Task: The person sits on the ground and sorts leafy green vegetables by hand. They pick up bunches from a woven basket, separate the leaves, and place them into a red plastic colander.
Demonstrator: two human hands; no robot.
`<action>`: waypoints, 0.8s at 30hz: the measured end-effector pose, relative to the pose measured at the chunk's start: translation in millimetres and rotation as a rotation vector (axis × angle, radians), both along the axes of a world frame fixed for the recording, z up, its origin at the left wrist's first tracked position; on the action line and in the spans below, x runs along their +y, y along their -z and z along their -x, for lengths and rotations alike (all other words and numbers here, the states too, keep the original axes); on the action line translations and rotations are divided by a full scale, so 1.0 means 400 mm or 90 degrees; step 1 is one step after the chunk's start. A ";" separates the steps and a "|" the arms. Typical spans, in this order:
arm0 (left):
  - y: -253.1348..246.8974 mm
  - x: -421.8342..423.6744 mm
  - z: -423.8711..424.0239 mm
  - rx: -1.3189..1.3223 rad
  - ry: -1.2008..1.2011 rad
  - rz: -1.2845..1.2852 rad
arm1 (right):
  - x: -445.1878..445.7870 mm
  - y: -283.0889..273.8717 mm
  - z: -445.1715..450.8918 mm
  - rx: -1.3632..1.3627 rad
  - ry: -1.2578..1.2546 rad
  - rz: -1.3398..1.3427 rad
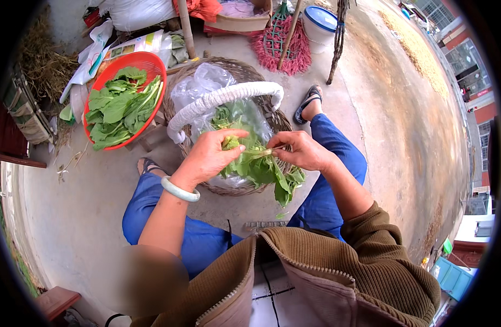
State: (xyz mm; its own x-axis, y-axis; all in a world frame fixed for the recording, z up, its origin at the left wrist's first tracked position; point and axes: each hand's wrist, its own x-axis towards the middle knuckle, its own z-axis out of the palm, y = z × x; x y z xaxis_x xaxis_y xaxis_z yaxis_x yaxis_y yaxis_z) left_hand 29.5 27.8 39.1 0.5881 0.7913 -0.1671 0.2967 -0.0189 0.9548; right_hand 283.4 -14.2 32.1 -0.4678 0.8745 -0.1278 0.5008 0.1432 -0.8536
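Note:
Both hands are over a wicker basket (234,65) whose arched handle (230,95) is wrapped in white material. Clear plastic (209,79) lines the basket, and leafy greens lie in it. My right hand (303,151) pinches the pale stem end of a leafy green plant (260,167), whose leaves hang over the near side. My left hand (211,155), with a pale bangle at the wrist, is at the same plant's stalks. Its thumb and forefinger are apart around a yellowish leaf (231,142); whether they grip it is unclear.
To the left, a red plastic colander (157,65) of green leaves rests on a low wooden support. A pink mop-like bundle (281,49), a lidded white bucket (318,34) and poles stand beyond the basket. Sacks (138,14) lie at the back left. My sandalled feet flank the basket.

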 end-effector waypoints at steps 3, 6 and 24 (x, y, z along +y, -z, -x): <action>0.034 -0.022 -0.014 0.043 0.066 -0.044 | 0.007 -0.010 0.030 0.033 -0.006 0.016; 0.046 -0.029 -0.013 0.058 0.074 -0.068 | 0.016 0.021 0.049 0.128 0.015 0.075; 0.058 -0.032 -0.012 0.130 0.066 -0.117 | -0.035 0.096 0.120 0.363 0.167 0.203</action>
